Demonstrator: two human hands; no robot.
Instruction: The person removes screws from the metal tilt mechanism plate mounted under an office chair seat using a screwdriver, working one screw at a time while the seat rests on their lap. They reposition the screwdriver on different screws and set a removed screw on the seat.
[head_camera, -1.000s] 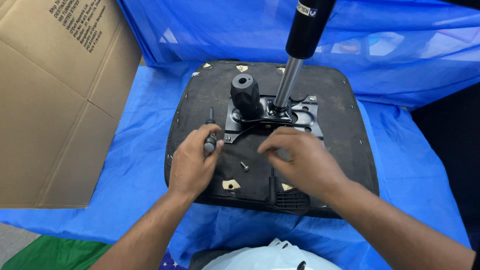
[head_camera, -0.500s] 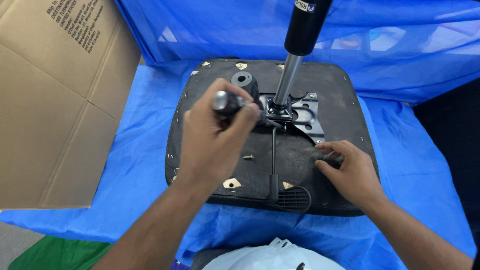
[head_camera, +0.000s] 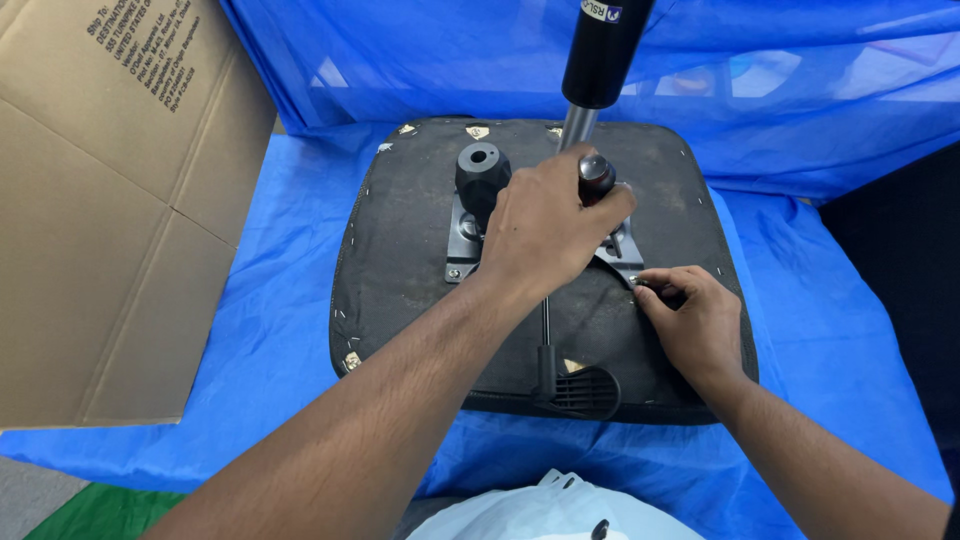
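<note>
Head view, looking down on an upturned office chair seat (head_camera: 400, 290) lying on a blue tarp (head_camera: 270, 330). Left hand (head_camera: 545, 225) curled shut round a black-handled tool (head_camera: 596, 175), handle end poking out past the thumb, over the metal mounting plate (head_camera: 620, 255) beside the upright gas lift cylinder (head_camera: 600, 50). Right hand (head_camera: 690, 320) lower and to the right, fingertips pinched on something small at the plate's right corner; too small to tell what. Tool nearer the cylinder, above and left of the pinch. Black lever (head_camera: 546, 350) running toward the near edge, between both forearms. Cardboard box (head_camera: 110, 200) well apart at left.
</note>
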